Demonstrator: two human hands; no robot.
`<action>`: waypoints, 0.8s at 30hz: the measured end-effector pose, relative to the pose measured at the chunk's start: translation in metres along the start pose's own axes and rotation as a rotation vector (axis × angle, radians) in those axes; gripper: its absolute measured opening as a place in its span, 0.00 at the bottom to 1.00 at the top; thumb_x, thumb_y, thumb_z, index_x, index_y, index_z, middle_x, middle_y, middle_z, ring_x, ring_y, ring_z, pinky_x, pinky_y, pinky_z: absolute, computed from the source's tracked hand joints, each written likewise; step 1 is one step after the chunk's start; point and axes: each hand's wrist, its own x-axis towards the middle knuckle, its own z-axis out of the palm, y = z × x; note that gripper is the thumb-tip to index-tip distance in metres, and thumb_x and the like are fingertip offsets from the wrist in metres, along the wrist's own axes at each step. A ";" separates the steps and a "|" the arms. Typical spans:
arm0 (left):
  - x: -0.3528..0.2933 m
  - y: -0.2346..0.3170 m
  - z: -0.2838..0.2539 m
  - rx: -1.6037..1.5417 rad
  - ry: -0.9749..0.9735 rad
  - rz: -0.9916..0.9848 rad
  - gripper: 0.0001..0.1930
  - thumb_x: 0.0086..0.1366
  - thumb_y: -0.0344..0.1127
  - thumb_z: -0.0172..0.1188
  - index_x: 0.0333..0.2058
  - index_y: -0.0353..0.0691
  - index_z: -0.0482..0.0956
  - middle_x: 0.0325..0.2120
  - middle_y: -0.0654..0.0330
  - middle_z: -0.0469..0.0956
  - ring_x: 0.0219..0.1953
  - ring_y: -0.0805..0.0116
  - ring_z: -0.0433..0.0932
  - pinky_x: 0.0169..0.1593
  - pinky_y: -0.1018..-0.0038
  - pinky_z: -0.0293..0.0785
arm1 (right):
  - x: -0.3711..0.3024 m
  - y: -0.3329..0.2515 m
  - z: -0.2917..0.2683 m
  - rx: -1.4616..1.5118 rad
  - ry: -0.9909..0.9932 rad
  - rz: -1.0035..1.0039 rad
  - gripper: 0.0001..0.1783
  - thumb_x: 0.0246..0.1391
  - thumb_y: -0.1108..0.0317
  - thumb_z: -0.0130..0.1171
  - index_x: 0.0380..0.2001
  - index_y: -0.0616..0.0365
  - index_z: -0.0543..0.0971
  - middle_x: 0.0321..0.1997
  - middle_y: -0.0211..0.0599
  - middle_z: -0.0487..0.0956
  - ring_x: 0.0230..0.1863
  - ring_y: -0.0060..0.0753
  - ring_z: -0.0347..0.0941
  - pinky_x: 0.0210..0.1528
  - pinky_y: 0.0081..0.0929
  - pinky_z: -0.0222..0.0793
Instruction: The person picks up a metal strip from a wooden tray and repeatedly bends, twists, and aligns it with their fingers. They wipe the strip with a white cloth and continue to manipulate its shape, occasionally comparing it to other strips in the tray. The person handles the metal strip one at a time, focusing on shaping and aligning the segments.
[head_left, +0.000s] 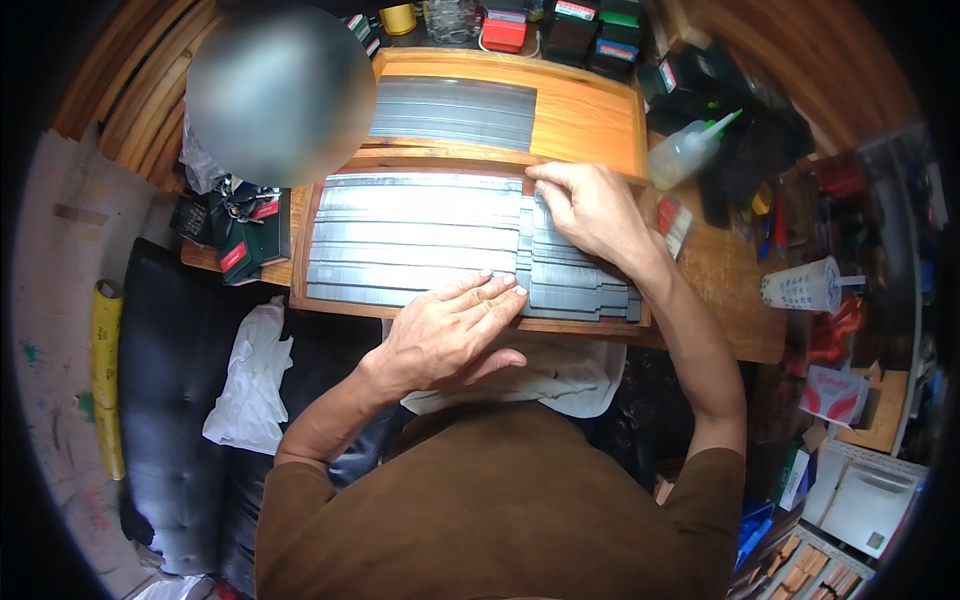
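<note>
A shallow wooden tray (pixel 470 318) lies in front of me, filled with rows of flat grey metal strips (pixel 415 210). Long shiny strips fill its left and middle part; shorter, darker strips (pixel 570 278) lie stepped at the right. My left hand (pixel 445 330) rests flat near the tray's front edge, fingers stretched out over the ends of the long strips. At the back right of the tray, my right hand (pixel 590 205) has its fingers bent, with thumb and fingertips close together by the short strips' back end. What they pinch, if anything, is hidden.
Behind the tray, a second wooden tray (pixel 590 110) holds more grey strips. A squeeze bottle (pixel 685 155) and a patterned drink cup (pixel 805 285) stand to the right. Dark boxes (pixel 255 235) lie at the left. A blurred round patch (pixel 280 95) covers the upper left. Below it is a white bag (pixel 250 380).
</note>
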 end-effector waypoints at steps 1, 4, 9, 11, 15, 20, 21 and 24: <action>0.000 -0.001 0.000 -0.001 0.011 -0.005 0.33 0.61 0.52 0.66 0.54 0.28 0.75 0.48 0.47 0.81 0.55 0.56 0.79 0.63 0.62 0.71 | 0.004 0.001 0.001 -0.008 -0.021 0.000 0.14 0.58 0.70 0.56 0.42 0.64 0.84 0.40 0.54 0.84 0.44 0.50 0.83 0.49 0.36 0.76; -0.001 -0.005 0.005 -0.004 0.046 0.012 0.32 0.61 0.52 0.67 0.52 0.28 0.76 0.46 0.48 0.82 0.53 0.56 0.81 0.61 0.63 0.74 | 0.007 0.002 0.011 -0.038 -0.036 -0.011 0.13 0.57 0.69 0.56 0.42 0.64 0.84 0.40 0.55 0.83 0.43 0.51 0.83 0.48 0.37 0.76; 0.000 -0.006 0.008 0.006 0.083 0.014 0.31 0.60 0.50 0.69 0.51 0.28 0.77 0.43 0.50 0.83 0.50 0.58 0.83 0.58 0.64 0.77 | 0.012 -0.008 0.020 0.040 -0.025 0.181 0.13 0.56 0.65 0.62 0.38 0.64 0.85 0.27 0.44 0.83 0.30 0.35 0.81 0.38 0.29 0.75; -0.001 -0.006 0.010 0.008 0.090 0.011 0.30 0.61 0.50 0.67 0.50 0.28 0.77 0.43 0.49 0.84 0.50 0.57 0.83 0.57 0.65 0.77 | 0.012 -0.011 0.021 0.100 0.003 0.252 0.13 0.55 0.65 0.65 0.36 0.65 0.85 0.23 0.38 0.82 0.27 0.26 0.78 0.35 0.24 0.74; 0.001 -0.007 0.014 0.006 0.114 0.027 0.27 0.64 0.50 0.65 0.49 0.28 0.79 0.43 0.47 0.84 0.50 0.57 0.83 0.58 0.65 0.76 | 0.013 0.002 0.023 0.296 0.061 0.310 0.11 0.54 0.66 0.67 0.33 0.65 0.84 0.23 0.30 0.82 0.25 0.17 0.75 0.31 0.19 0.71; 0.000 -0.007 0.013 -0.012 0.136 0.034 0.26 0.62 0.48 0.66 0.48 0.29 0.79 0.43 0.48 0.84 0.48 0.57 0.84 0.56 0.65 0.77 | 0.014 -0.002 0.009 0.636 -0.069 0.466 0.10 0.59 0.66 0.65 0.35 0.63 0.82 0.31 0.31 0.84 0.28 0.17 0.77 0.30 0.17 0.75; 0.000 -0.007 0.013 -0.029 0.149 0.038 0.26 0.62 0.47 0.67 0.48 0.29 0.79 0.43 0.48 0.84 0.47 0.57 0.84 0.55 0.65 0.78 | 0.012 -0.005 0.005 0.679 -0.098 0.486 0.10 0.61 0.65 0.64 0.36 0.63 0.81 0.33 0.33 0.84 0.28 0.18 0.77 0.32 0.16 0.77; 0.004 -0.007 0.002 -0.318 0.237 -0.041 0.23 0.59 0.40 0.71 0.49 0.32 0.80 0.42 0.49 0.84 0.44 0.56 0.85 0.49 0.68 0.81 | 0.008 -0.011 -0.002 0.729 0.011 0.419 0.11 0.59 0.67 0.64 0.33 0.67 0.81 0.28 0.36 0.83 0.29 0.20 0.79 0.31 0.18 0.78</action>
